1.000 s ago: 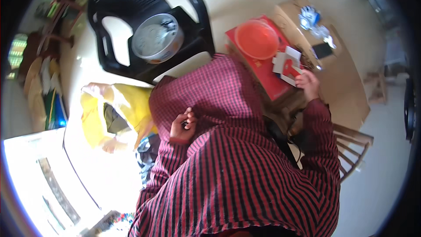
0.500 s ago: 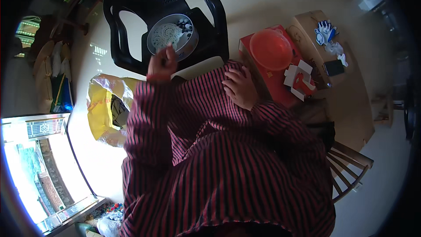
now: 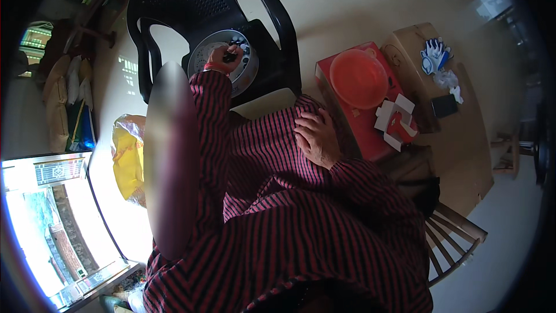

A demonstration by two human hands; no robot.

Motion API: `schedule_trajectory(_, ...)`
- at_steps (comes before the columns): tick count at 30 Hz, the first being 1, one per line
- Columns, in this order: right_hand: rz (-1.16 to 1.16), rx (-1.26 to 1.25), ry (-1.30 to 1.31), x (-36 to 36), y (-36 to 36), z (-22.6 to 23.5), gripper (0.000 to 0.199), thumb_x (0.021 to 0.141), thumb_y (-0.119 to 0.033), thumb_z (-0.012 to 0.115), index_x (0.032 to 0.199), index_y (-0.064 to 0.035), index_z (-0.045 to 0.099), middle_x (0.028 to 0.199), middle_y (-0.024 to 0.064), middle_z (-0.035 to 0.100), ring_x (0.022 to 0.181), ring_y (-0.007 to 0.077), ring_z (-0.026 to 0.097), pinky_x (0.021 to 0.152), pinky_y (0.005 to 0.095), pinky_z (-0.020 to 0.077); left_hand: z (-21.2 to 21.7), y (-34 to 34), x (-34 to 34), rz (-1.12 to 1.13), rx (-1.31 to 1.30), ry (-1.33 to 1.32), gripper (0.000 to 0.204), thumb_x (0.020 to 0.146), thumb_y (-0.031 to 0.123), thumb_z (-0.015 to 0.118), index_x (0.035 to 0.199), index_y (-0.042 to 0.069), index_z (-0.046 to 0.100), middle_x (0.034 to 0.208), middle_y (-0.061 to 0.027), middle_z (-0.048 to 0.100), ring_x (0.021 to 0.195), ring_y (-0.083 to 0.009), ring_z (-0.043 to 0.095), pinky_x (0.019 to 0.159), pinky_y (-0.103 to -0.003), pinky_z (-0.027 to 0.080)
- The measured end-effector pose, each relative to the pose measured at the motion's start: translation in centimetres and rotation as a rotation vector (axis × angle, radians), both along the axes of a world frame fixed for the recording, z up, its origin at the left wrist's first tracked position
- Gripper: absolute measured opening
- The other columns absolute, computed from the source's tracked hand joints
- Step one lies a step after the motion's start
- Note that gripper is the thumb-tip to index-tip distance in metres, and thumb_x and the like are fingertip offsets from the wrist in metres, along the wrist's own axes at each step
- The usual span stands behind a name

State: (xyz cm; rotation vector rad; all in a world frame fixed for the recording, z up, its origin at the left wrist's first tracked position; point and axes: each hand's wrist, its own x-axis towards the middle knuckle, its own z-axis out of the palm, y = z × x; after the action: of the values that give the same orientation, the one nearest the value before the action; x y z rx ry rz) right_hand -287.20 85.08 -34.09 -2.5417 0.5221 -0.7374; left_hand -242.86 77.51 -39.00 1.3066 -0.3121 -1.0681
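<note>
My left hand (image 3: 225, 59) is over a round, shallow metal tin (image 3: 252, 68), its fingers curled in. A dark patch shows between the fingers, too small to name. The tin stands on the seat of a black plastic chair (image 3: 271, 52). Inside the tin, small black and white pieces (image 3: 245, 51) lie along the far right side, and a pale patterned round piece (image 3: 201, 53) is partly hidden by my hand. My right hand (image 3: 317, 137) lies flat on my striped lap, fingers slightly apart, holding nothing.
To the right, a red box (image 3: 328, 81) carries an orange-red basin (image 3: 359, 79) and an opened white carton (image 3: 385, 115). Beyond are a cardboard box (image 3: 408, 40), gloves (image 3: 435, 55) and a dark flat case (image 3: 444, 105). A yellow bag (image 3: 127, 162) stands left; a blurred patch covers part of it.
My left hand has moved forward and down from the tin's near rim to over its contents, fingers curled. My right hand stays on my lap. The view has shifted slightly.
</note>
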Motion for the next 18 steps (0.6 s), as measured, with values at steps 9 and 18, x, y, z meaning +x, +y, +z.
schedule_trajectory(9, -0.009, 0.033, -0.019, 0.4, -0.6, -0.1, 0.013, 0.077, -0.012, 0.063, 0.088, -0.0075, 0.064, 0.106, 0.0038, 0.059, 0.112, 0.0219, 0.05, 0.102, 0.049, 0.0285, -0.9, -2.5, -2.2, 0.053, -0.045, 0.344, 0.052, 0.086, 0.054, 0.044, 0.115, 0.011, 0.05, 0.118, -0.0103, 0.049, 0.114, -0.0275, 0.044, 0.097, -0.044, 0.034)
schedule_trajectory(18, 0.026, -0.002, -0.047, 0.5, 0.1, 0.0, 0.011, 0.077, -0.011, 0.063, 0.087, -0.0072, 0.064, 0.103, 0.0032, 0.061, 0.109, 0.0216, 0.052, 0.102, 0.0483, 0.0293, 4.0, -0.3, 3.3, -0.355, -0.287, -0.546, 0.06, 0.078, 0.073, 0.041, 0.128, 0.04, 0.045, 0.149, 0.007, 0.025, 0.134, -0.0221, 0.026, 0.106, -0.053, 0.02)
